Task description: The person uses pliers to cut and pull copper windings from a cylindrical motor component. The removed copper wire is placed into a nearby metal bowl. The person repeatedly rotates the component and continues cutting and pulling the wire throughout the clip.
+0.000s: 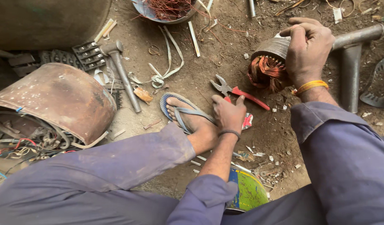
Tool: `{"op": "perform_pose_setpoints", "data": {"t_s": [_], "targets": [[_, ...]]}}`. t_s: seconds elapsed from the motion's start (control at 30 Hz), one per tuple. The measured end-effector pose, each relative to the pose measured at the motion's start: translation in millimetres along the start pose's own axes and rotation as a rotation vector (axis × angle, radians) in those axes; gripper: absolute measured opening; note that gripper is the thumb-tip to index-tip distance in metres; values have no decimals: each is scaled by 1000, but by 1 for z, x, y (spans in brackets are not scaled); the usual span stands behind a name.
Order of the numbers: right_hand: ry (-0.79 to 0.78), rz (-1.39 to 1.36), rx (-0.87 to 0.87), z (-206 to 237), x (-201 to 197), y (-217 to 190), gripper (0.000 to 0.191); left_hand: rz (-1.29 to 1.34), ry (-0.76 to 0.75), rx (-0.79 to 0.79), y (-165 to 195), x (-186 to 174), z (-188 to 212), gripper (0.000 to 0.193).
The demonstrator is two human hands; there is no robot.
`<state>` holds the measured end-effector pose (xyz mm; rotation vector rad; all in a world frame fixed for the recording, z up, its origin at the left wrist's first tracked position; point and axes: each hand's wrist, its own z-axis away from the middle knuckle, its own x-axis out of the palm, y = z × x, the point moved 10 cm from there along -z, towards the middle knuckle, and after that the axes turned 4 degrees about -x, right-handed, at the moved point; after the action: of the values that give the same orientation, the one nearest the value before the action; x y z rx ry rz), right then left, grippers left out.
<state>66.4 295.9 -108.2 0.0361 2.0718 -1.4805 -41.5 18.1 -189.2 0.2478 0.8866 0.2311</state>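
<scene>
Left hand (228, 113) grabs the pliers (238, 92), right hand (306, 48) clamps the stator (272, 62); better keep it pinned on the pipe (354, 39), I'd say.

Soft, even daylight, faint shadows, sharp focus, slight wide-angle edge stretch.

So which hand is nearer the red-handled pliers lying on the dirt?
Left. The left hand rests on the red-handled pliers, fingers at the handles. The right hand is apart, up on the copper-wound motor stator.
</scene>
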Motion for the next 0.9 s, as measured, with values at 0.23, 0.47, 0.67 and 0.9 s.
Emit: {"op": "perform_pose_setpoints", "data": {"t_s": [0.23, 0.47, 0.67, 0.9], "targets": [[2, 62, 55, -4, 2, 8, 33, 44, 26, 42, 11, 3, -3, 60], [33, -14, 5, -2, -2, -1, 32, 34, -259, -150, -17, 19, -14, 28], [34, -186, 199, -5, 0, 17, 35, 67, 222, 927, 64, -51, 12, 18], [49, -303, 229, -5, -2, 16, 38, 545, -689, 3, 27, -23, 14, 24]]}}
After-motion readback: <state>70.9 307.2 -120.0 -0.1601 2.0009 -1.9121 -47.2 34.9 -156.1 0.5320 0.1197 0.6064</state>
